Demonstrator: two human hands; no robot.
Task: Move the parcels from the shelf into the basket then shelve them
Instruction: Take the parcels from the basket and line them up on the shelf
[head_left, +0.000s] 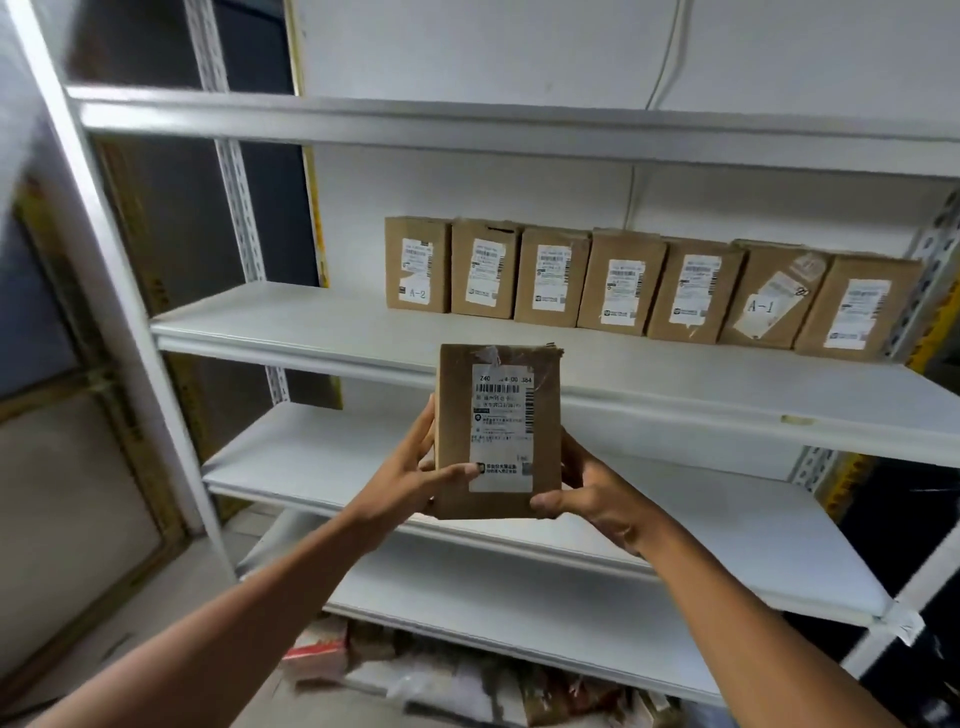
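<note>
I hold a brown cardboard parcel (498, 431) upright in front of the white shelf unit, its white shipping label facing me. My left hand (415, 470) grips its left edge and lower front with the thumb on the label. My right hand (587, 491) grips its right edge and bottom corner. On the middle shelf board (311, 322) behind it, several similar labelled parcels (623, 283) stand side by side in a row toward the right; the leftmost is marked A-2 (417, 265) and one near the right A-1 (769, 296). No basket is in view.
The shelf boards above (363, 117) and below (311, 457) carry nothing in view. Loose packages and bags (467, 675) lie on the floor under the lowest board. A white upright post (119, 291) stands at the left, a perforated post (930, 260) at the right.
</note>
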